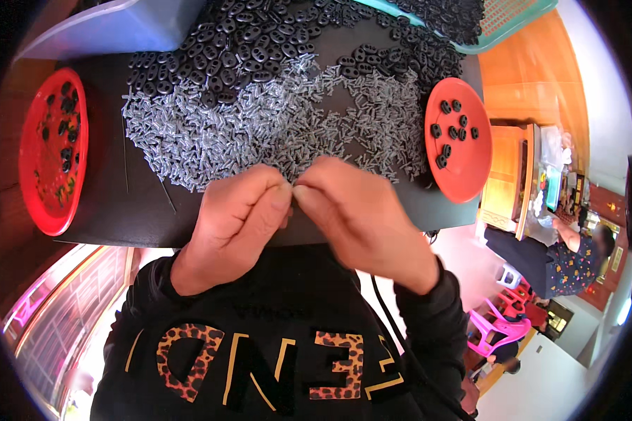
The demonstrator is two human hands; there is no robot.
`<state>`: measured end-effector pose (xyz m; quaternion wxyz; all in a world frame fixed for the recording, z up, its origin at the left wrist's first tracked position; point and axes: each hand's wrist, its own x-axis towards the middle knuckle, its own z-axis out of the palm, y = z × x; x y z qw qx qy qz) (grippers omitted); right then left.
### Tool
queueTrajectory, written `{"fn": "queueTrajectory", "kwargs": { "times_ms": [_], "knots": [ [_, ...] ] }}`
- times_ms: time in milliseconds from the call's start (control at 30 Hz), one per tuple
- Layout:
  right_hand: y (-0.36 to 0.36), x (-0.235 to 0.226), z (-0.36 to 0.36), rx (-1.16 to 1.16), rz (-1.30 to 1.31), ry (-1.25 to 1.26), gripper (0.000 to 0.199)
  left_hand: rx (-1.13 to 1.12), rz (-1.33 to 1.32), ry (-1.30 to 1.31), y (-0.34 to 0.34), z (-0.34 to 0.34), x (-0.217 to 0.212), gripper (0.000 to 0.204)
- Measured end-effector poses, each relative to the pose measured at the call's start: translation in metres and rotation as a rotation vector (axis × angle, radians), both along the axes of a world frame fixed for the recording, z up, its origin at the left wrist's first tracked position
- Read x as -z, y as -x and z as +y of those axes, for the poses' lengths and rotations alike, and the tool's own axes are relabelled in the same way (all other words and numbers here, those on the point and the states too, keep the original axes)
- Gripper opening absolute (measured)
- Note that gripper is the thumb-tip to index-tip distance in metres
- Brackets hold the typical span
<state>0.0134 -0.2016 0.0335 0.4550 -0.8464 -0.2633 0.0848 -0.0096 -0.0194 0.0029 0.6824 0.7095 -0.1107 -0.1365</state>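
Leftmost, we see a red plate (53,151) at the edge of the black desk (140,210), with a few black button-like pieces scattered in it. Beside it we see a broad heap of small grey pegs (260,126) spread across the desk, and behind that a pile of black oval pieces (260,42) reaching toward a green basket (512,21) at the far right corner. Near the front edge of the desk we bring our hands together: our left hand (235,224) is curled, thumb and forefinger pinched shut, and our right hand (361,217) meets it fingertip to fingertip, pinched as well. What sits between the fingertips is too small for us to make out. Further right we see a second red plate (463,151) holding several black pieces, partly overhanging the desk.
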Motion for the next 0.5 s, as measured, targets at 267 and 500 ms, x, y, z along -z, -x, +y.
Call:
{"fn": "queueTrajectory", "kwargs": {
  "times_ms": [267,500],
  "knots": [
    [-0.053,0.011,-0.057,0.131,-0.214,0.521,0.009,0.010,0.176,0.207,0.000,0.006,0.006,0.015],
    [-0.070,0.028,-0.038,0.096,-0.354,0.632,0.010,0.054,0.140,0.269,-0.002,0.011,0.009,0.014]
  ]
}}
